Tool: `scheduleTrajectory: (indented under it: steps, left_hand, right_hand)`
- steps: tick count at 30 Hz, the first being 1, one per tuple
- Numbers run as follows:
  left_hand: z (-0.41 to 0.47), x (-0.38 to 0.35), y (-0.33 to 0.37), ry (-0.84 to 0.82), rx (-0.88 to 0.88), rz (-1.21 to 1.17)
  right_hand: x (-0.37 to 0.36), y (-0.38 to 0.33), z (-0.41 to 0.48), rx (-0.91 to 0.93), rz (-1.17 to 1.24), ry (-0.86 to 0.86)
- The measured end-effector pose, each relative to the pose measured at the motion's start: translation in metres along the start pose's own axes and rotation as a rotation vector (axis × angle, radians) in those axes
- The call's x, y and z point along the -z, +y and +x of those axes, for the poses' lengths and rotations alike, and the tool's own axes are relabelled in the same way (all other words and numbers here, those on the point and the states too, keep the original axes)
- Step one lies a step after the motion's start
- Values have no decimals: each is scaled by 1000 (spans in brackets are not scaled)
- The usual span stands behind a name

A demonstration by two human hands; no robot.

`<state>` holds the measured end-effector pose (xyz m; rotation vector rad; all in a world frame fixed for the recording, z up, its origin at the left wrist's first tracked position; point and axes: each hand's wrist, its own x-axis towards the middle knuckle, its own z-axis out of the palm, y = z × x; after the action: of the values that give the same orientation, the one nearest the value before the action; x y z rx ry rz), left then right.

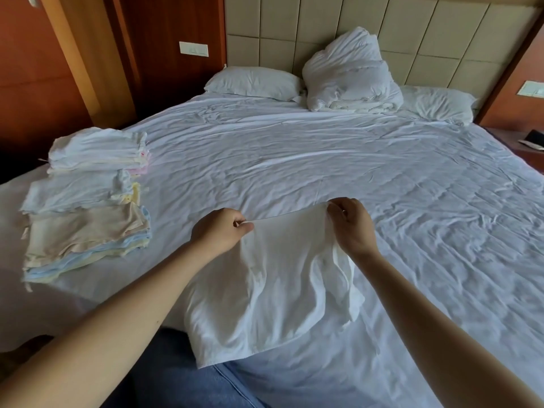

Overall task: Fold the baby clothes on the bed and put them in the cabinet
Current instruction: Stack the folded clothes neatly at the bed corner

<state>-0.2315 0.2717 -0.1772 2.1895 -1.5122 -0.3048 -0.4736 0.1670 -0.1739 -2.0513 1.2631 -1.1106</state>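
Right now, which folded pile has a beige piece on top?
The nearest pile, the one closest to you. The middle pile and far pile both have white pieces on top.

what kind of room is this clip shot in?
A bedroom, probably a hotel room: a wide bed with plain white linen, a padded panel headboard, and a switch plate set in wood wall panelling beside it.

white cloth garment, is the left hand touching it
Touching: head view shows the left hand pinching the top edge of the white cloth garment.
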Motion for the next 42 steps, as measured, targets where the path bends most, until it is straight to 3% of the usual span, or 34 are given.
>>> scheduleTrajectory:
  steps: [6,12,15,22,26,33,37,42]
  left_hand:
    - [2,-5,-1,-4,34,-106]
    - [3,-3,16,-159,279,-620]
    - [2,-3,18,-248,337,-739]
    - [5,-3,2,-91,67,-309]
    - [4,14,12,54,-23,-184]
    - [22,83,66,238,-364,-301]
    - [24,124,98,274,-440,-390]
    - [25,156,111,360,-484,-274]
  right_hand:
    - [0,0,-6,1,-61,7]
    - [3,2,-3,-8,-40,-50]
    - [5,2,-2,-30,-33,-80]
    - [10,-1,-3,-15,-24,-96]
    - [18,-7,1,7,8,-69]
    - [57,-60,34,32,310,102]
    - [89,-92,54,86,229,90]
    - [119,-117,64,66,-10,-33]
